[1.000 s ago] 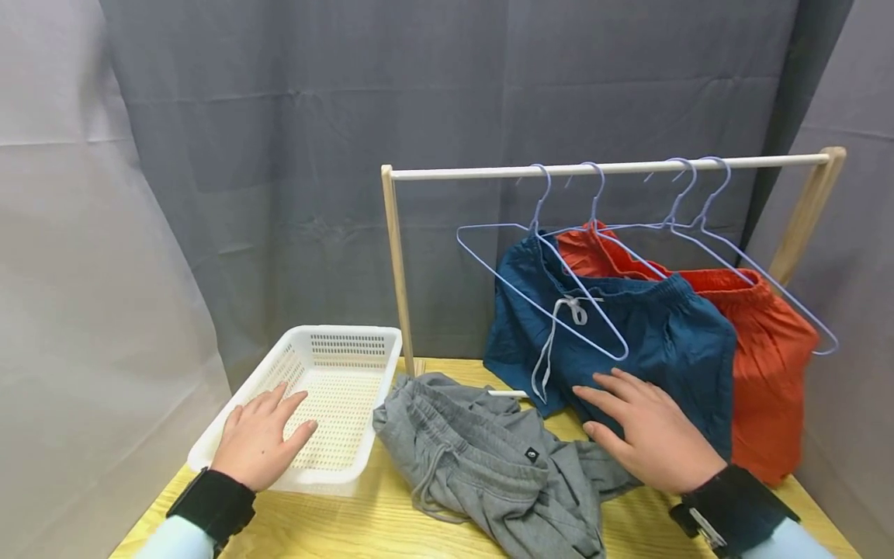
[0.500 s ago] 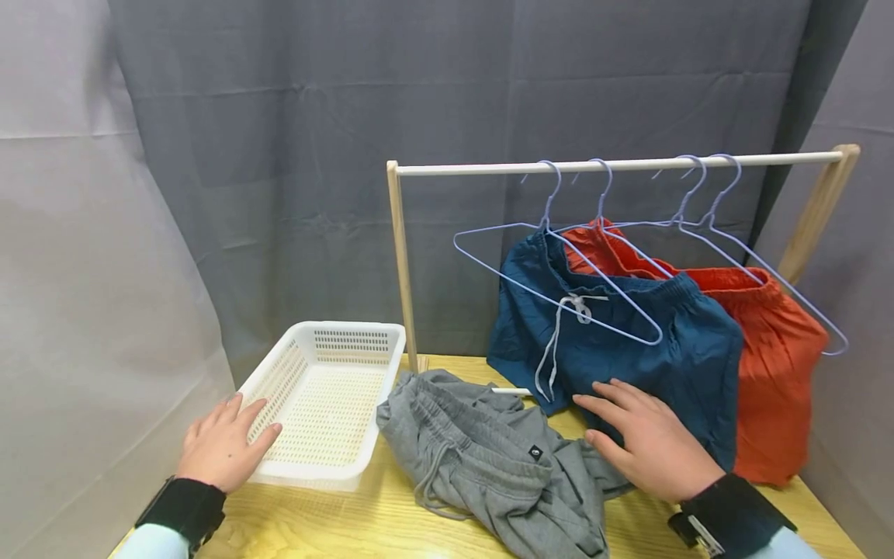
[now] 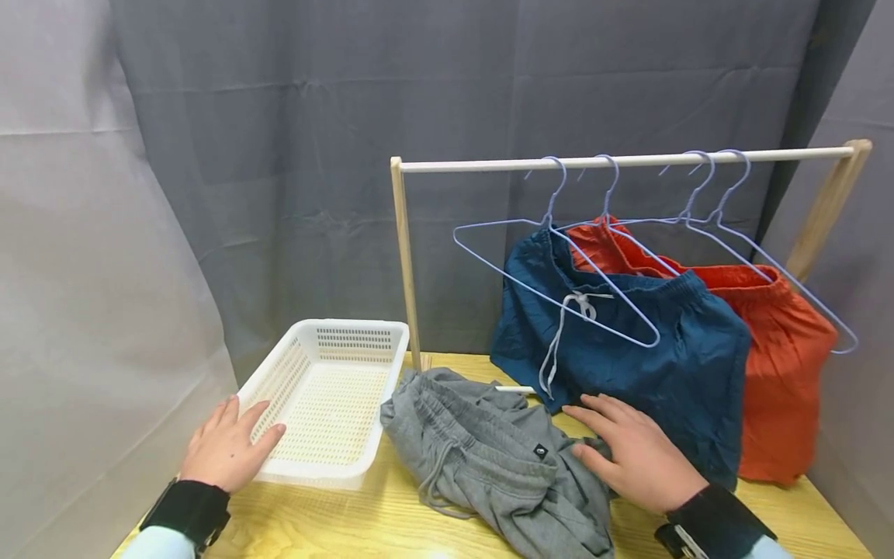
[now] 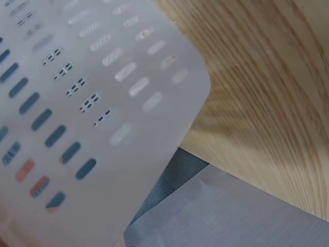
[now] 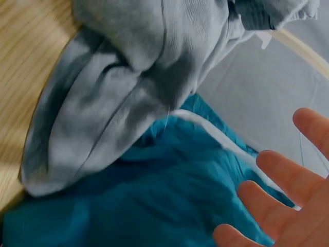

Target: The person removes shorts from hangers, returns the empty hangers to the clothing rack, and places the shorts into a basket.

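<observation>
My left hand (image 3: 226,446) is at the near left of a white slotted plastic basket (image 3: 397,373), fingers spread and relaxed; whether it touches the rim cannot be told. In the left wrist view a corner of the basket wall (image 4: 139,128) fills the upper left. Grey drawstring bottoms (image 3: 482,466) lie crumpled on the wooden table (image 3: 314,520). Over their right edge my right hand (image 3: 632,454) holds nothing, its fingers extended. The right wrist view shows those fingers (image 5: 272,206) apart from the grey cloth (image 5: 103,123), with blue shorts (image 5: 154,200) behind.
A rack with a white bar (image 3: 475,165) and wooden posts (image 3: 405,256) stands at the back right. From it hang several lilac wire hangers (image 3: 489,225), blue shorts (image 3: 628,349) and orange-red shorts (image 3: 782,388). Grey cloth (image 3: 314,155) encloses the back and sides.
My left hand has moved left, from over the basket to its left side. My right hand has shifted slightly left and down toward the grey bottoms. The front hanger has swung.
</observation>
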The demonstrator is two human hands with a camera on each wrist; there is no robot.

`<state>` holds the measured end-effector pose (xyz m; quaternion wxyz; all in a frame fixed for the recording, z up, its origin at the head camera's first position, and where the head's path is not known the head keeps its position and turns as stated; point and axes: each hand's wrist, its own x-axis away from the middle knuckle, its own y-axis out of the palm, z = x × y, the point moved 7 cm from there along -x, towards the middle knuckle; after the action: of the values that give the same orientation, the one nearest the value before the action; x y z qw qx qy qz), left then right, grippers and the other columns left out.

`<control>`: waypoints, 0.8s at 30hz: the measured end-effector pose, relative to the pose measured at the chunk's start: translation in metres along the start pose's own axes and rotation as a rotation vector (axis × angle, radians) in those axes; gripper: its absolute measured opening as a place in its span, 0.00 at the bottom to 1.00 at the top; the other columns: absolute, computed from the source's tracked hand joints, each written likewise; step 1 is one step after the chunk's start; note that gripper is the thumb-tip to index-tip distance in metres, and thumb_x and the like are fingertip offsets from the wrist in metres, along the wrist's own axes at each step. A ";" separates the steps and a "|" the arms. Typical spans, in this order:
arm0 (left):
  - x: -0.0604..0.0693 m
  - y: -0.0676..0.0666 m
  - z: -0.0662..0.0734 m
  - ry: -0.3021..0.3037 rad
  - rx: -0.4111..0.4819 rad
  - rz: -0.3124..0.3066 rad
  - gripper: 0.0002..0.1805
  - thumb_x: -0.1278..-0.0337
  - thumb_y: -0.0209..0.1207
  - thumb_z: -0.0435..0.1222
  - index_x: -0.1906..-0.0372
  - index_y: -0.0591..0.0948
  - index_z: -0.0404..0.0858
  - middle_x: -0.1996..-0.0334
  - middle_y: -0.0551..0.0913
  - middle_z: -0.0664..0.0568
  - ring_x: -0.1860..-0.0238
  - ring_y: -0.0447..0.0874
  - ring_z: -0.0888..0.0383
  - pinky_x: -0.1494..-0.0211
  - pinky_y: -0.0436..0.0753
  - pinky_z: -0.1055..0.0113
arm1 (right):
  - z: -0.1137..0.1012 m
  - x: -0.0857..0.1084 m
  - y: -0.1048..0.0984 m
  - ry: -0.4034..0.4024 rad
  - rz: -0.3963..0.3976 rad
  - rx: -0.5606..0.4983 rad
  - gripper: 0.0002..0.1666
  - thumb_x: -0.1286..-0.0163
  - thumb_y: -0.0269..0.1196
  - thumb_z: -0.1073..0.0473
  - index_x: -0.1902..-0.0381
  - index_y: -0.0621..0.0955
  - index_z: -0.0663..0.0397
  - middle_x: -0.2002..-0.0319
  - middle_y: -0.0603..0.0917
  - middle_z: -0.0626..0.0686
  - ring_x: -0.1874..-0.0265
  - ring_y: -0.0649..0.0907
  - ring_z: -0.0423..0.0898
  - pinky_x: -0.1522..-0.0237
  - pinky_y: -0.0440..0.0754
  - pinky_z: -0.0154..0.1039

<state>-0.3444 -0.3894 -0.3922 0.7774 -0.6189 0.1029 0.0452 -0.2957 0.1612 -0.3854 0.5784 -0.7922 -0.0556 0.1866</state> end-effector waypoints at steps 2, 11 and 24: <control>0.001 0.001 -0.001 -0.008 -0.005 -0.002 0.42 0.31 0.47 0.66 0.30 0.72 0.37 0.29 0.57 0.21 0.29 0.52 0.24 0.36 0.53 0.25 | -0.004 -0.003 0.006 0.002 -0.004 -0.012 0.33 0.30 0.63 0.36 0.30 0.76 0.38 0.30 0.72 0.57 0.33 0.71 0.62 0.38 0.68 0.69; -0.001 0.003 0.001 -0.028 -0.021 -0.004 0.42 0.31 0.46 0.66 0.30 0.72 0.39 0.27 0.57 0.25 0.28 0.52 0.27 0.37 0.55 0.25 | -0.023 -0.025 0.026 -0.015 -0.002 -0.074 0.40 0.33 0.67 0.38 0.27 0.71 0.39 0.25 0.62 0.60 0.30 0.67 0.64 0.37 0.67 0.68; 0.000 0.005 -0.002 -0.051 -0.011 0.000 0.40 0.31 0.47 0.65 0.30 0.73 0.39 0.27 0.57 0.27 0.27 0.51 0.28 0.37 0.54 0.25 | -0.062 -0.060 0.038 -0.032 -0.039 -0.105 0.46 0.36 0.68 0.34 0.24 0.68 0.38 0.23 0.58 0.59 0.29 0.66 0.64 0.38 0.68 0.69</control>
<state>-0.3453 -0.3904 -0.3977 0.7764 -0.6218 0.0826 0.0615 -0.3334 0.0752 -0.3908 0.5384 -0.8172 -0.0902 0.1847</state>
